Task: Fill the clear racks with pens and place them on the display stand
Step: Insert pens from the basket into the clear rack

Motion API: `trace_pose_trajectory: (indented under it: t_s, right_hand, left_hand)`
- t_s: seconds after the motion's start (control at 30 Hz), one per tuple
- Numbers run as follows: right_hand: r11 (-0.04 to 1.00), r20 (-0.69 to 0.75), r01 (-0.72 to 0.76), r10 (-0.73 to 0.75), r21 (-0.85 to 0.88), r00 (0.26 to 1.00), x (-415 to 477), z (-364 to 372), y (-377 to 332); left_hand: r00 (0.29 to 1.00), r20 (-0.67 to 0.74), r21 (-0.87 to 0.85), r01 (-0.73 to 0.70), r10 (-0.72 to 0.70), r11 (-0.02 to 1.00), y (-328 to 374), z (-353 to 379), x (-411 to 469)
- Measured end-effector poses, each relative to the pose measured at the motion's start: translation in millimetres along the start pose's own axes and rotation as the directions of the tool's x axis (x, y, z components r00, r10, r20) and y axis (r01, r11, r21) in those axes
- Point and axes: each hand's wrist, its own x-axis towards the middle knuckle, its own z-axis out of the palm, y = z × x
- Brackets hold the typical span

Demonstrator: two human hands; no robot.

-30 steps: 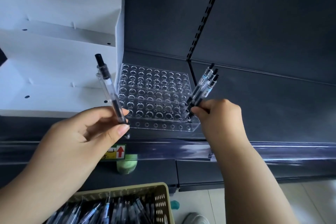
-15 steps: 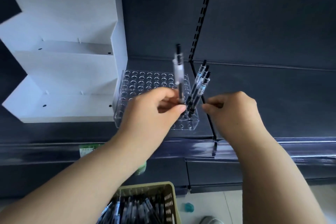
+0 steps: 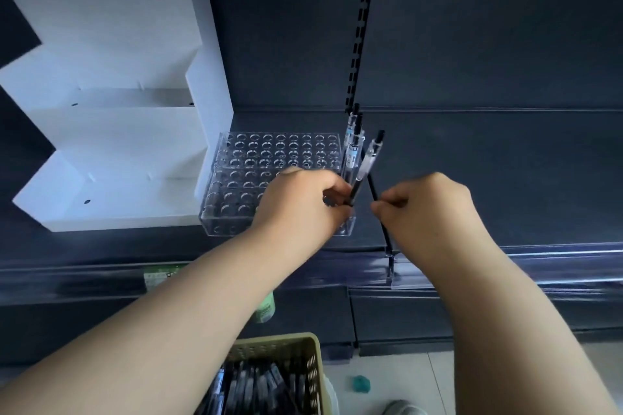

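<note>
Rack-filling step: the left hand [image 3: 303, 205], grip pinched on a tilted pen [image 3: 366, 162], is at the right end of the clear rack [image 3: 269, 152] beside two standing pens [image 3: 352, 145], while the right hand [image 3: 428, 209] curls just beyond that end, its grip's contents impossible to tell; next, probably, lower the tip into the rack.

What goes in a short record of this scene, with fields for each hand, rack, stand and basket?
Rack: clear, mostly unfilled, upright pens at its right end
Left hand: holds a tilted pen over the rack's right end
Right hand: fingers curled, nothing seen in it
Stand: white, stepped, left of the rack
Basket: below, holding more pens
</note>
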Motion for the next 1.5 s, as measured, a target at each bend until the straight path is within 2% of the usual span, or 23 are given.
trace_pose_trajectory:
  t_s: [0.1,0.23,0.67,1.07,1.3,1.43,1.5]
  right_hand:
    - [1.000,0.009,-0.019,0.019,0.004,1.000,-2.0,-1.5,1.1]
    - [0.999,0.015,-0.027,0.027,0.019,1.000,-4.6,-3.6,1.1]
    - [0.999,0.063,0.037,-0.036,-0.015,0.997,-7.1,5.7,-3.8]
    - [0.999,0.099,0.034,-0.031,-0.031,0.995,-4.0,12.2,-1.7]
    - [0.999,0.107,0.013,-0.008,-0.052,0.994,-1.6,12.8,2.6]
    - [0.998,0.117,0.022,-0.014,-0.064,0.993,1.5,14.3,3.2]
    - [0.998,0.110,0.023,-0.016,-0.066,0.994,2.5,14.2,0.2]
  left_hand:
    - [1.000,-0.002,-0.014,0.023,-0.023,1.000,-1.8,0.7,0.7]
    - [1.000,-0.016,-0.003,-0.024,0.024,1.000,-0.4,1.7,-0.4]
    - [0.998,-0.008,0.038,-0.060,0.060,0.997,-2.3,2.9,1.5]
    - [0.977,-0.141,-0.013,-0.161,0.158,0.987,-8.0,8.9,-3.1]
    - [0.977,-0.136,0.017,-0.161,0.162,0.987,-11.3,11.9,-3.6]
    - [0.987,-0.121,-0.001,-0.110,0.109,0.994,-9.7,11.0,-2.4]
    - [0.991,-0.087,0.046,-0.094,0.098,0.995,-7.4,8.9,-0.7]
